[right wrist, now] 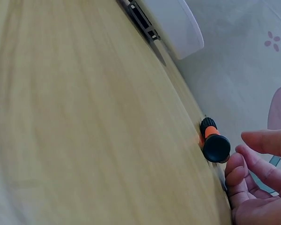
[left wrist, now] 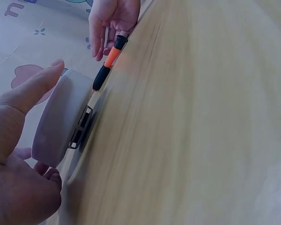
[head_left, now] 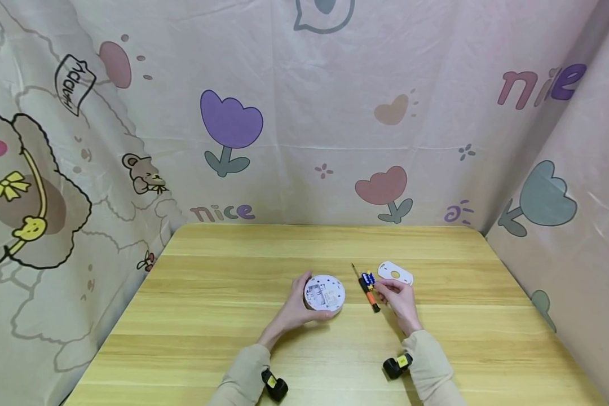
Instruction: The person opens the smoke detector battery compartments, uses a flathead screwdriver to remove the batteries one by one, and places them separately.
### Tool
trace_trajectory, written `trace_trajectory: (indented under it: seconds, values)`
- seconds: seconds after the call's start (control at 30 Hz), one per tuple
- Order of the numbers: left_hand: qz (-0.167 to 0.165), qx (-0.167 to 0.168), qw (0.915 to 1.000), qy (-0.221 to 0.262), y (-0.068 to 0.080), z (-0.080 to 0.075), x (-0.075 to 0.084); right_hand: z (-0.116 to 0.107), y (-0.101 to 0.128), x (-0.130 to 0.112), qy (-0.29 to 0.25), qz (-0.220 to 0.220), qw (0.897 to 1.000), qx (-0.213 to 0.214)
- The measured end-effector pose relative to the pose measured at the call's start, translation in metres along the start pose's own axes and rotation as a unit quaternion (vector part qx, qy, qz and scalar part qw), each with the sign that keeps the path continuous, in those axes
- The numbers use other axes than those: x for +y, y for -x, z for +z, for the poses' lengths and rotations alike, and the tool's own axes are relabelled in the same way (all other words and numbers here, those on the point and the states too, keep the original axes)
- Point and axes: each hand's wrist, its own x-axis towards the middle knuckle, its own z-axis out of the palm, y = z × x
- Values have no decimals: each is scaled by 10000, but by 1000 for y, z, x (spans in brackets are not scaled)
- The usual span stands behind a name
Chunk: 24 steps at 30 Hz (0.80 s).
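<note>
A round white device [head_left: 325, 293] lies on the wooden table [head_left: 233, 265], its labelled face up. My left hand [head_left: 304, 304] grips it by the left rim; in the left wrist view the thumb [left wrist: 33, 89] lies over the device [left wrist: 61, 117] and the fingers curl beneath. Just right of it lies a black and orange screwdriver [head_left: 369, 294], tip pointing away. My right hand [head_left: 385, 290] rests beside the screwdriver with loosely curved fingers and holds nothing. In the right wrist view its fingertips [right wrist: 239, 164] hover next to the screwdriver's handle end [right wrist: 214, 143].
A small blue part [head_left: 367, 278] lies by the screwdriver shaft. A white oval cover [head_left: 396, 274] with a yellow spot lies just beyond my right hand. Printed cloth walls [head_left: 304, 113] close in the table at the back and both sides.
</note>
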Motion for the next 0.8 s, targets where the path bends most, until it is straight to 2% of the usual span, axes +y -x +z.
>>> trace_trajectory:
  seconds: [0.13,0.5,0.8]
  values:
    - [75,1,9999,-105,-1,1,-2,-1,1,-1,6,53,10000,-62]
    - [105,118,9999,-20,-2,3,-2,-2,0,0,31,64,10000,-66]
    - [61,-50,10000,-17,-2,1,-2,0,0,0,52,30,10000,1]
